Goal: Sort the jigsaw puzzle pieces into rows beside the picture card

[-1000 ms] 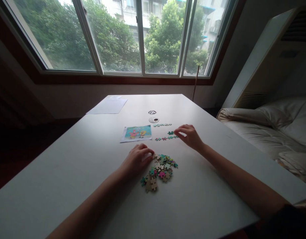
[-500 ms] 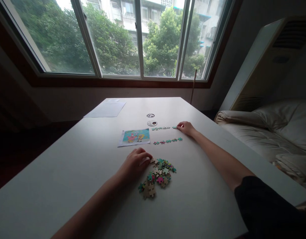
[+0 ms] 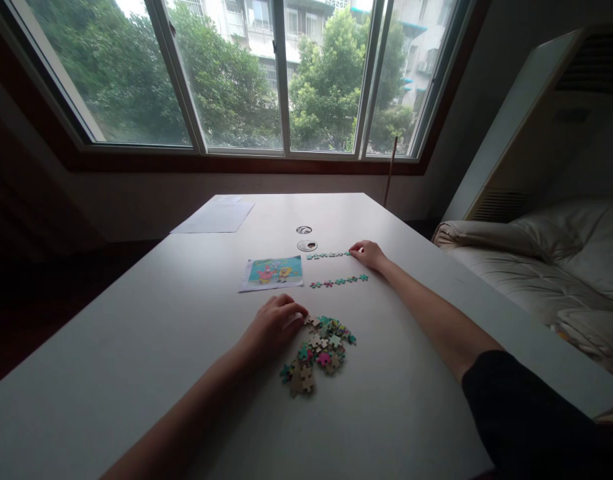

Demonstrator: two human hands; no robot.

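Counter [image 3: 186, 300]: white, set before a window [image 3: 226, 87].

Right hand [image 3: 370, 255]: reached well forward; fingers [image 3: 357, 247] pressed together, pinching the end piece [image 3: 348, 253], a small greenish puzzle piece, at the right-hand end of the far row [image 3: 329, 255].

Principal relation: the end piece lies directly left of the right fingertips, in line with the far row, whose long axis runs left to right, its right end slightly farther off. The piece's own long axis is too small to tell. The right hand is much the nearer of the two; the left is well apart.

Near row [image 3: 339, 281]: coloured pieces, set out closer to the person, roughly parallel to the far row.

Left hand [image 3: 272, 323]: laid on the counter, fingers curled, tips at the left edge of the pile [image 3: 317, 343]; whether they pinch a piece cannot be told.

Pile: loose pieces, some coloured side up, some plain tan.

Picture card [image 3: 274, 272]: cartoon figures, flat, left of both rows.

Two round items [image 3: 307, 246]: beyond the far row; nature unclear.

White sheet [image 3: 214, 217]: far left corner.
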